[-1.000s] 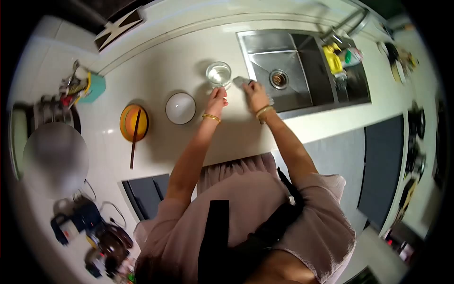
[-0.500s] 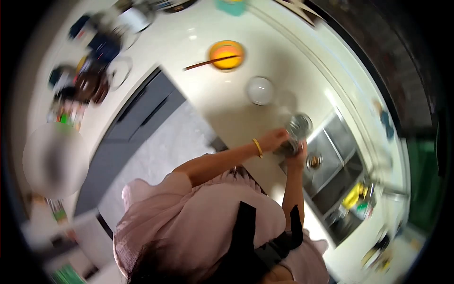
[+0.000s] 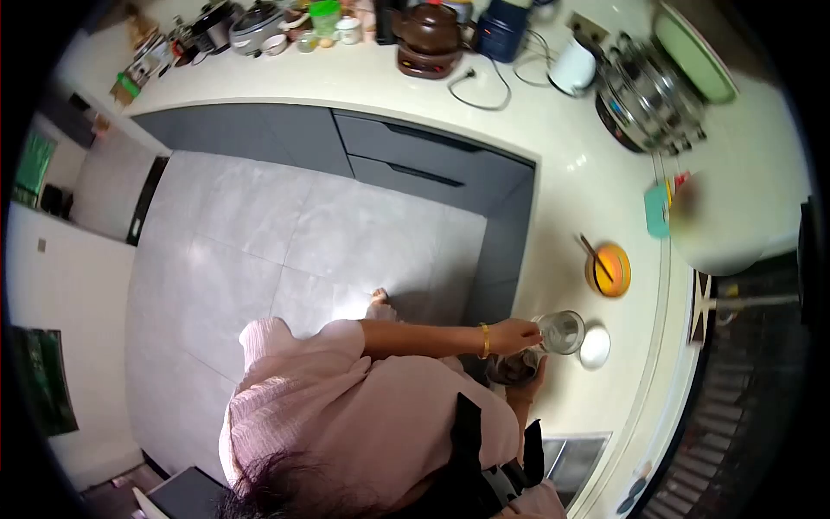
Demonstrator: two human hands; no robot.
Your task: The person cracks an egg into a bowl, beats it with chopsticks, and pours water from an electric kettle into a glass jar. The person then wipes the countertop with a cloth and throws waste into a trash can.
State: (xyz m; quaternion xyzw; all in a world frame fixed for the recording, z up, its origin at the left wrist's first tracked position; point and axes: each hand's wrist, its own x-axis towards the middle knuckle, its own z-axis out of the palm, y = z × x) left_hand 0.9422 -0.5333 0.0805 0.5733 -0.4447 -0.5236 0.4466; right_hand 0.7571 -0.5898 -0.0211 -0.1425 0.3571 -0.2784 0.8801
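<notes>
My left hand [image 3: 516, 336] is closed on a clear glass [image 3: 562, 332], its fingers at the near side of the rim. Just below it, my right hand [image 3: 527, 385] is wrapped round a second clear container [image 3: 516, 367], partly hidden by the hands. A white bowl [image 3: 595, 347] stands right beside the first glass. Farther up the counter is an orange bowl [image 3: 609, 269] with dark chopsticks resting across it.
The sink [image 3: 575, 458] lies below the hands. Along the counter [image 3: 566, 190] stand a teal holder [image 3: 657, 210], a steel steamer [image 3: 648, 99], a white kettle [image 3: 574, 67] and a brown teapot [image 3: 428, 33]. Grey drawers [image 3: 415, 156] line the counter front.
The view has swung from the sink towards the floor and far counter. Both hands have come together and left the counter beside the sink, with the glass and the other container in them.
</notes>
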